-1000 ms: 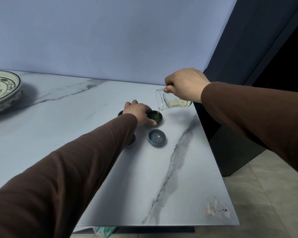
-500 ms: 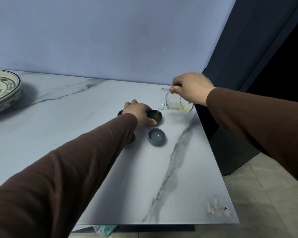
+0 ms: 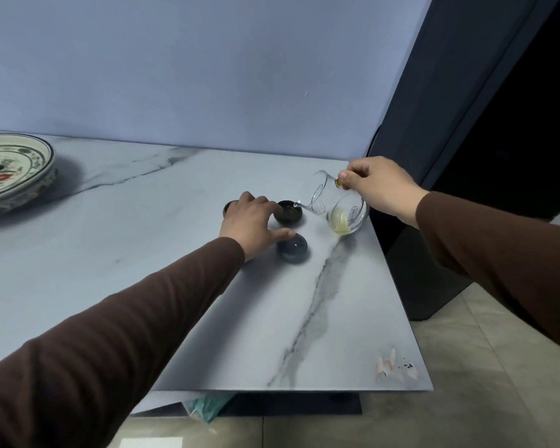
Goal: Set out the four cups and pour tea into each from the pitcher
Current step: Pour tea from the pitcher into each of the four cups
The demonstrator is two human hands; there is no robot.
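Note:
My right hand (image 3: 380, 185) grips the handle of a clear glass pitcher (image 3: 337, 205), which is tilted left with its spout just over the rim of a dark cup (image 3: 288, 212). A little pale yellow tea lies in the pitcher's bottom. A grey-blue cup (image 3: 293, 248) stands just in front of the dark one. My left hand (image 3: 253, 221) rests on the marble table (image 3: 143, 247) between the cups, fingers spread, thumb touching the grey-blue cup. It hides most of another dark cup (image 3: 227, 208) at its far left. A fourth cup is not visible.
A large painted plate (image 3: 10, 169) stands at the table's far left by the wall. The table's right edge runs just past the pitcher, with a dark cabinet (image 3: 434, 253) and tiled floor (image 3: 466, 399) beyond. A green bag (image 3: 207, 407) shows under the front edge.
The pitcher has tipped back toward upright and moved right and down, so the tea has run to its bottom. My left hand has slid slightly toward me, thumb now at the grey-blue cup.

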